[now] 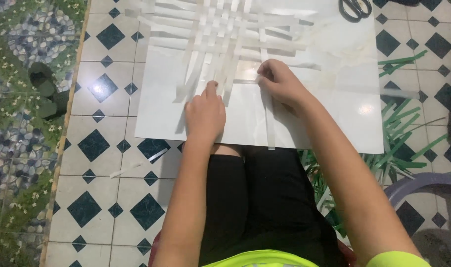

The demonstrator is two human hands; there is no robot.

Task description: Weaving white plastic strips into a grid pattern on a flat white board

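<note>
Soft, even light falls from above, bright enough to show everything plainly. The glossy white rectangular board point(334, 123) throws back glare: a small hot spot near its right edge and a paler sheen across its middle. Faint shadows lie under the pale woven strips point(220, 34). The frame looks slightly soft overall, perhaps from compression, and the tiled floor point(102, 198) bends mildly toward the edges.

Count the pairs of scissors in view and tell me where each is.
1. One pair of black-handled scissors lies at the far right corner of the white board, beyond the right hand; its blades run out of frame. Others may lie outside the view.
</note>
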